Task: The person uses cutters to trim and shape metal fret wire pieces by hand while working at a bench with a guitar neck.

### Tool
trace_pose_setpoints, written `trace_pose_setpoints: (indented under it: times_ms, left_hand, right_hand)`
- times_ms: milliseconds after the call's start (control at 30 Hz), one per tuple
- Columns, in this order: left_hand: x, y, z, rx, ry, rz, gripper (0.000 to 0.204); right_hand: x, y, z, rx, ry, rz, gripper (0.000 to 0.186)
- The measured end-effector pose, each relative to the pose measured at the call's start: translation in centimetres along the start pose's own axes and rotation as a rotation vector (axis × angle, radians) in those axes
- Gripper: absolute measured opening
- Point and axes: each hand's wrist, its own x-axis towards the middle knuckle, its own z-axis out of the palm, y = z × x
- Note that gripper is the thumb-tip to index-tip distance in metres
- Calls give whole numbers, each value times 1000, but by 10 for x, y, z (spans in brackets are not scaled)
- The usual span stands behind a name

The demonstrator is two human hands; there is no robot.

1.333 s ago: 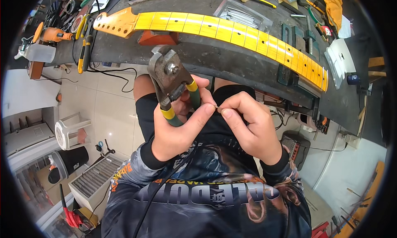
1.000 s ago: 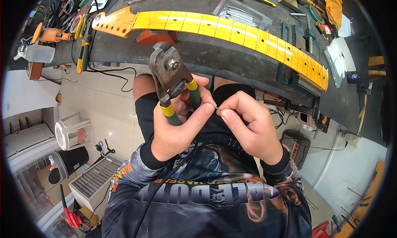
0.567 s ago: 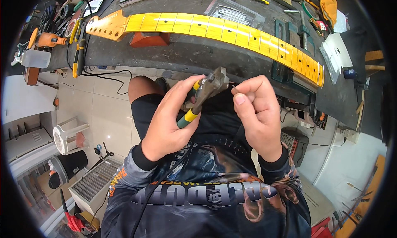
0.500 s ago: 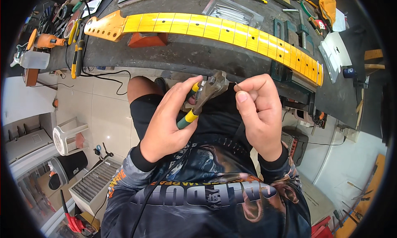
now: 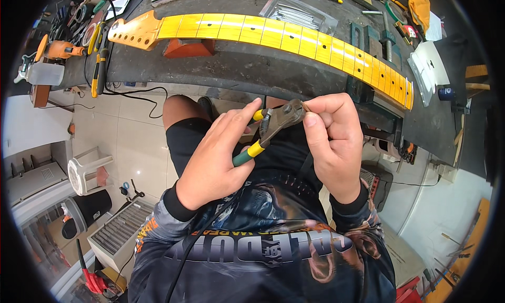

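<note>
My left hand [image 5: 209,166] is wrapped round the green-and-yellow handles of a pair of spring-loaded pliers [image 5: 280,120], whose metal head points to the upper right. Between thumb and forefinger, my right hand [image 5: 334,145] pinches a short, thin piece of wire [image 5: 305,108]. The plier head is right against these fingertips, and the wire's end seems to be at the jaws; whether they grip it I cannot tell. Both hands are over my lap, in front of the bench. Beyond them a guitar neck [image 5: 301,41] with a glossy yellow fretboard lies across the bench.
A red-brown block [image 5: 189,48] props the neck near its headstock. Behind the neck sits a clear plastic tray [image 5: 326,24] of thin metal strips. A vise [image 5: 372,42] is at the right. More yellow-and-black pliers [image 5: 99,74] lie at the bench's left, beside an orange power tool [image 5: 64,49].
The plier head has moved right and slightly down, up to my right fingertips and the wire. My right hand has barely shifted.
</note>
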Motion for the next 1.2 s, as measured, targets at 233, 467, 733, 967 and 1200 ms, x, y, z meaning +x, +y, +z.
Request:
trace_pose_setpoints:
  times_ms: [233,467,733,967,1200]
  left_hand:
    - [0,2,-1,29,-5,-5,89]
    - [-1,6,-4,33,-49,-57,90]
    - [-3,7,-6,47,-83,-69,89]
    - [-3,4,-4,9,-107,-48,92]
    - [-3,3,-2,17,-85,-21,91]
  right_hand:
    - [0,1,-2,-17,-6,-5,13]
    - [2,8,-5,-84,9,-46,13]
    - [5,13,-9,-189,-1,-141,13]
    - [4,15,-8,-140,-2,-134,13]
    - [5,22,-16,-248,-38,-214,14]
